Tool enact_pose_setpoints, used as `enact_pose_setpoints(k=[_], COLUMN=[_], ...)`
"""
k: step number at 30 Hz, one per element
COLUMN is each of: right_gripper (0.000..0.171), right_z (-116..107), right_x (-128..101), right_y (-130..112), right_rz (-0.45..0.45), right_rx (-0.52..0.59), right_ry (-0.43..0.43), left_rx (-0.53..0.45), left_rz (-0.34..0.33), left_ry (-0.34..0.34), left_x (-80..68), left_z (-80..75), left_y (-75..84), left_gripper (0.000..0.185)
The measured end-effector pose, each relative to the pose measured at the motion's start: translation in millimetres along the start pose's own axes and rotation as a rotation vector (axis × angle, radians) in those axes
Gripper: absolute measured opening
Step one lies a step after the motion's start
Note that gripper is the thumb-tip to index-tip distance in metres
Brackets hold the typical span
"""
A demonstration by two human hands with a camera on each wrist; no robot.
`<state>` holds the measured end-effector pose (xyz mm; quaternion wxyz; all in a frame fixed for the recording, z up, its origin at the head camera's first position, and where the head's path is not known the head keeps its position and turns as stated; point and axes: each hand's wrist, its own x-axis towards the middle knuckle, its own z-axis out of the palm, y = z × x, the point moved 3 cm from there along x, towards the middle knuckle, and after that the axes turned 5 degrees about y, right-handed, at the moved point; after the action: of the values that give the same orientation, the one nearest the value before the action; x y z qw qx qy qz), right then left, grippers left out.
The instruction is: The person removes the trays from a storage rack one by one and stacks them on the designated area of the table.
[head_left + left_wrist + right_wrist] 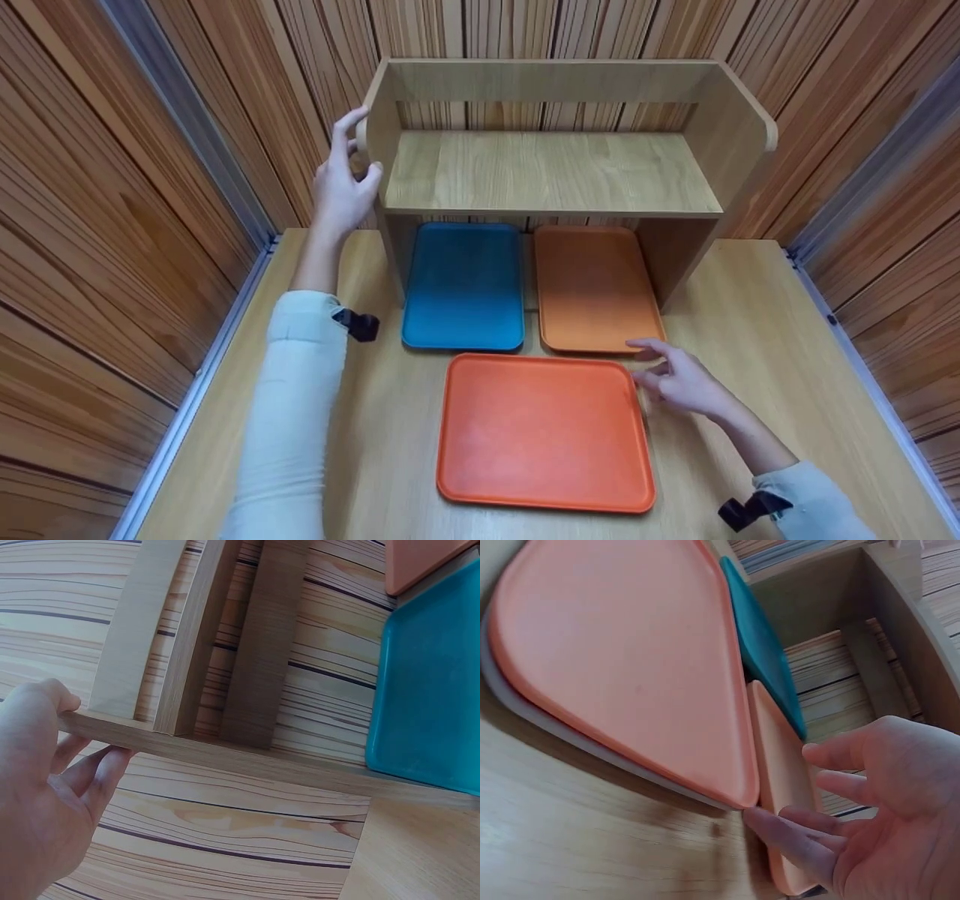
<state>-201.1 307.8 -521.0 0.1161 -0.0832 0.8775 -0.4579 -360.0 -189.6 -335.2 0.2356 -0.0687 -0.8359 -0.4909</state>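
At the upper left, my left hand (345, 180) grips the side panel of a wooden desk shelf (551, 172), thumb on one face and fingers on the other, as the left wrist view shows around the panel's edge (105, 727). My right hand (679, 379) has loosely extended fingers beside a red-orange tray (546, 435). One fingertip is right at that tray's corner in the right wrist view. Another finger overlaps the front corner of a lighter orange tray (596, 289). A blue tray (465, 289) lies left of the lighter one, both reaching under the shelf.
Everything stands on a light wooden table (375, 450). A wood-plank wall (510, 26) rises close behind the shelf. More plank walls stand at left and right, with metal rails (202, 367) along the table's side edges. The red-orange tray lies in front of the other two.
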Motion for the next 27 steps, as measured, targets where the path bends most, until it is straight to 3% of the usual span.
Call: enact_pose_setpoints(k=[13, 23, 27], right_gripper=[0.051, 0.056, 0.063], right_z=[-35, -48, -48], right_x=[6, 17, 19], right_y=[9, 23, 28], right_rz=[-0.059, -0.001, 0.020], right_rx=[-0.035, 0.001, 0.052], right_ry=[0.177, 0.286, 0.311], left_rx=[0.021, 0.052, 0.044], left_rz=[0.004, 0.049, 0.036], left_ry=[0.004, 0.031, 0.018], left_x=[-1.1, -0.5, -1.5], left_z=[-0.9, -3.8, -1.1], left_y=[1.2, -1.6, -1.6], left_gripper=[0.068, 0.066, 0.067])
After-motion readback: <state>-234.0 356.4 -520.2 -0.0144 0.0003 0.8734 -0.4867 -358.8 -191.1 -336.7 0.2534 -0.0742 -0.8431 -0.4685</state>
